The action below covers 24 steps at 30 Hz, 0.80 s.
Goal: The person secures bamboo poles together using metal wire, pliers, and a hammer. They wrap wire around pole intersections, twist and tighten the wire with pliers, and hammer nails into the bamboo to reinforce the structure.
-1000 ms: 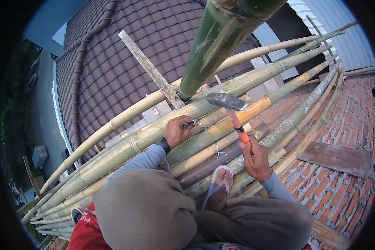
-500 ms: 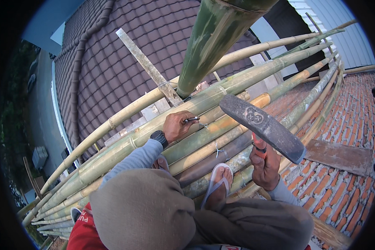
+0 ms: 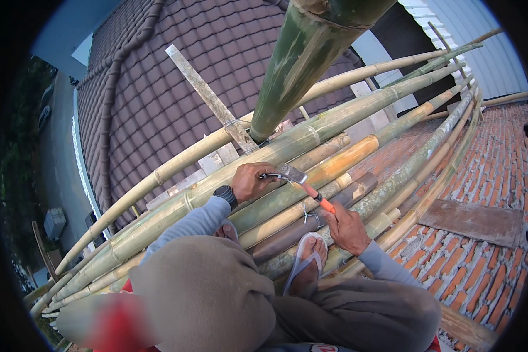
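My left hand (image 3: 252, 183), with a dark watch at the wrist, is closed around a short, thin metal rod (image 3: 270, 175) whose exact kind I cannot make out. It rests over the bamboo poles (image 3: 299, 186). My right hand (image 3: 347, 230) grips a hammer (image 3: 311, 191) by its orange handle. The dark hammer head (image 3: 292, 174) is down at the rod's free end; whether they touch I cannot tell. Beside the hammer, a pale wire tie (image 3: 311, 214) sits on a brown bamboo pole. My sandalled foot (image 3: 311, 258) stands on the poles.
A thick green bamboo post (image 3: 296, 64) rises ahead, close to a flat wooden strip (image 3: 208, 94). Brown roof tiles (image 3: 182, 76) slope beyond. Rough brickwork (image 3: 481, 281) with a flat board (image 3: 475, 222) lies to the right. At the far left, a road (image 3: 67, 152) shows below.
My right hand has swung the hammer down and left from a raised position, bringing its head to the rod. My left hand stays nearly in place, still holding the rod.
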Tool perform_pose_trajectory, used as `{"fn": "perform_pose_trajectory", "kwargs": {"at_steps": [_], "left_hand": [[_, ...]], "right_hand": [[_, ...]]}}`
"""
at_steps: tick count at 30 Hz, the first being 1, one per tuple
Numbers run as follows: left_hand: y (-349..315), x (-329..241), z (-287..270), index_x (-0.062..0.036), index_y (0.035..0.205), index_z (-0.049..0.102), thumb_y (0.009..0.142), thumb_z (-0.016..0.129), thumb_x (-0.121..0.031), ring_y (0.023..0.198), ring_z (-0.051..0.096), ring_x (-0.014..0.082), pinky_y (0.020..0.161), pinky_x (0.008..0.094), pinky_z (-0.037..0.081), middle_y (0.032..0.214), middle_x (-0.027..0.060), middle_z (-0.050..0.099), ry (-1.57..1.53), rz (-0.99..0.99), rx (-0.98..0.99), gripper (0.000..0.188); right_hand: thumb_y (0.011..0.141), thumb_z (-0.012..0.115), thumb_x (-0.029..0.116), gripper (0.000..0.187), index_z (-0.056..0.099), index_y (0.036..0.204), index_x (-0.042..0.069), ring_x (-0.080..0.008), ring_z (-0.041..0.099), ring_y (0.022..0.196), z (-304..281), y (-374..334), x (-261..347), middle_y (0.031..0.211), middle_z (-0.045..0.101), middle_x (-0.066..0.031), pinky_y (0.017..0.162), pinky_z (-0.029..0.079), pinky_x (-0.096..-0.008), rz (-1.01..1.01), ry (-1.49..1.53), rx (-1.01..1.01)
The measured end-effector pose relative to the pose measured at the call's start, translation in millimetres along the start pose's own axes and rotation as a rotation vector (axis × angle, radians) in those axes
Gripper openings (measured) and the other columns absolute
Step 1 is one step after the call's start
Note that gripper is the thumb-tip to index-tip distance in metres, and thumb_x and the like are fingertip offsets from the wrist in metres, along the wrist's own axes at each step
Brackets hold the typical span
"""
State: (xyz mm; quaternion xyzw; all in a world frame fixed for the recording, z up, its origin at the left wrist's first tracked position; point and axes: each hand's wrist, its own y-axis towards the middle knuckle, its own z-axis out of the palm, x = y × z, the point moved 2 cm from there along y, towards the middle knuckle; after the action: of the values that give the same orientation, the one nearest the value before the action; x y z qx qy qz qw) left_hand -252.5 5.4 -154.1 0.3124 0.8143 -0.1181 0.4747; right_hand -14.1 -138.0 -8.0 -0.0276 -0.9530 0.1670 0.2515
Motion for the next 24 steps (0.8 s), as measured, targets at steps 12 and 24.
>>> {"fn": "perform_pose_trajectory", "kwargs": {"at_steps": [12, 24], "left_hand": [[1, 3, -2, -0.0172, 0.104, 0.080, 0.088, 0.078, -0.024, 0.087, 0.073, 0.0279, 0.078, 0.0393, 0.057, 0.100, 0.0043, 0.077, -0.010, -0.050, 0.078, 0.017], [5, 6, -4, -0.0182, 0.101, 0.080, 0.087, 0.078, -0.027, 0.088, 0.072, 0.0278, 0.077, 0.0392, 0.056, 0.098, 0.0041, 0.077, 0.058, -0.086, 0.126, 0.016]], "right_hand": [[0.104, 0.060, 0.033, 0.031, 0.052, 0.097, 0.004, -0.0435, 0.057, 0.055, -7, 2, -8, 0.066, 0.057, -0.0186, 0.049, 0.043, -0.0429, -0.215, 0.035, -0.035], [0.103, 0.062, 0.034, 0.034, 0.053, 0.087, 0.005, -0.0425, 0.056, 0.052, -3, 16, -16, 0.057, 0.054, -0.0168, 0.047, 0.042, -0.0455, -0.113, -0.098, 0.084]]}}
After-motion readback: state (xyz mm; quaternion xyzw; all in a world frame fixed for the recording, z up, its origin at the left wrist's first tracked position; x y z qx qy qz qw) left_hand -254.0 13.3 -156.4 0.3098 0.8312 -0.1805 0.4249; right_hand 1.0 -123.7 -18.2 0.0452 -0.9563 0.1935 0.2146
